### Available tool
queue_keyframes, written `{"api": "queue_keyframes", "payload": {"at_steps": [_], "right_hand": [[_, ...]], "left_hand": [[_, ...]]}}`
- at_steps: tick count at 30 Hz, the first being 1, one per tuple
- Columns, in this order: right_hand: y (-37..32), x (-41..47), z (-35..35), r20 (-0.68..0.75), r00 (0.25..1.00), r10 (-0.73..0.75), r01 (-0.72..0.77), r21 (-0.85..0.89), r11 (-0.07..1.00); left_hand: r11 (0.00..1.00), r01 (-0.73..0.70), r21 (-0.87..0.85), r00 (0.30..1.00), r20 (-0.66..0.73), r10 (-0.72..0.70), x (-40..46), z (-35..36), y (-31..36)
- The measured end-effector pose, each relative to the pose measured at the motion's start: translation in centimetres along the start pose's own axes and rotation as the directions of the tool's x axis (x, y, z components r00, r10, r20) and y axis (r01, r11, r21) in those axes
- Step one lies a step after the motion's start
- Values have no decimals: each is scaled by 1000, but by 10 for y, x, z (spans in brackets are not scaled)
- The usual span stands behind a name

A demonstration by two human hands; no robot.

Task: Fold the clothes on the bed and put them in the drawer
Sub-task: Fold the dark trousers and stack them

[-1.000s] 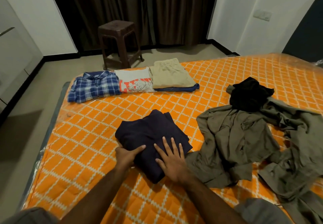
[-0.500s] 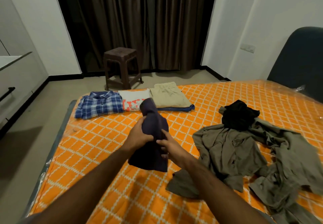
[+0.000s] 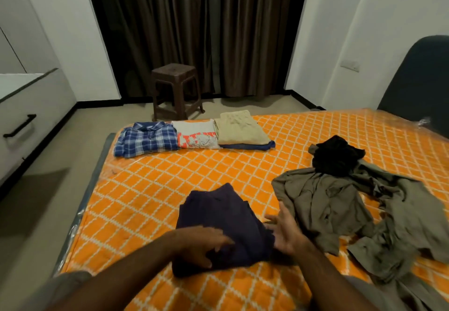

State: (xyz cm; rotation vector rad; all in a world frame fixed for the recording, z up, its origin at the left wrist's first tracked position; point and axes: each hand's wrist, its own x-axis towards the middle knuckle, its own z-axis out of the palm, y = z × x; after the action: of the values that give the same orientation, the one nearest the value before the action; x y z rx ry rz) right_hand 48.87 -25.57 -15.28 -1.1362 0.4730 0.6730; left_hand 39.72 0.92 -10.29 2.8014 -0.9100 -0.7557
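On bed (image 3: 150, 189), navy garment (image 3: 218, 218) btwn spread left hand (image 3: 201, 245) & right hand (image 3: 284, 233).

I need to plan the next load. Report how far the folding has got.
Done: plaid shirt, printed tee and beige garment lie folded. In hand: both hands, left hand and right hand, at the dark purple garment. Left: olive garment, black garment; nothing visibly in a drawer.

Bare forearms, short grey sleeve (image 3: 70, 284) at left shoulder.
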Motion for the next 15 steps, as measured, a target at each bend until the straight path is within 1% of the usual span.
{"api": "queue_keyframes", "payload": {"at_steps": [1,2,3,4,5,6,7,8,9,10,11,12,13,14,15], "right_hand": [[4,-1,-4,-29,999,32,-35,-100,994],[11,-2,-7,-49,998,44,-52,-180,982],[11,-1,-3,-49,999,18,-30,-252,967],[11,-2,3,-51,999,-15,-4,-352,936],[9,-5,13,-44,998,-45,18,-478,878],[8,-5,20,-25,997,-69,39,-616,787],[9,-4,27,-13,996,-84,48,-733,679],[11,-5,36,-5,995,-104,57,-808,586],[13,-6,42,-10,989,-149,65,-869,491],[18,-7,45,-15,980,-200,66,-919,389],[21,-12,50,-16,968,-249,65,-947,313],[25,-12,51,-16,958,-286,70,-955,288],[28,-12,52,-1,949,-315,93,-954,285],[30,-13,53,20,945,-326,119,-951,286],[32,-12,53,30,948,-318,139,-935,327]], "left_hand": [[996,-16,-85,999,49,21,-3,12,-4],[985,-7,-175,999,32,13,-7,24,-7],[971,25,-238,997,-61,-41,-10,27,-13],[960,101,-261,975,-164,-147,-12,25,-19],[946,222,-237,919,-272,-285,-12,24,-28],[901,377,-216,829,-356,-432,-13,22,-37],[810,519,-272,723,-367,-586,-16,24,-45],[700,594,-395,634,-306,-710,-18,25,-49],[566,584,-582,583,-184,-791,-21,27,-50],[393,497,-774,577,-43,-815,-23,30,-49],[204,384,-900,601,76,-796,-24,33,-45],[47,300,-953,622,158,-767,-24,37,-40],[-43,237,-971,634,188,-750,-23,39,-34],[-79,201,-977,645,192,-739,-21,42,-31],[-109,175,-979,657,199,-727,-19,43,-27]]}}
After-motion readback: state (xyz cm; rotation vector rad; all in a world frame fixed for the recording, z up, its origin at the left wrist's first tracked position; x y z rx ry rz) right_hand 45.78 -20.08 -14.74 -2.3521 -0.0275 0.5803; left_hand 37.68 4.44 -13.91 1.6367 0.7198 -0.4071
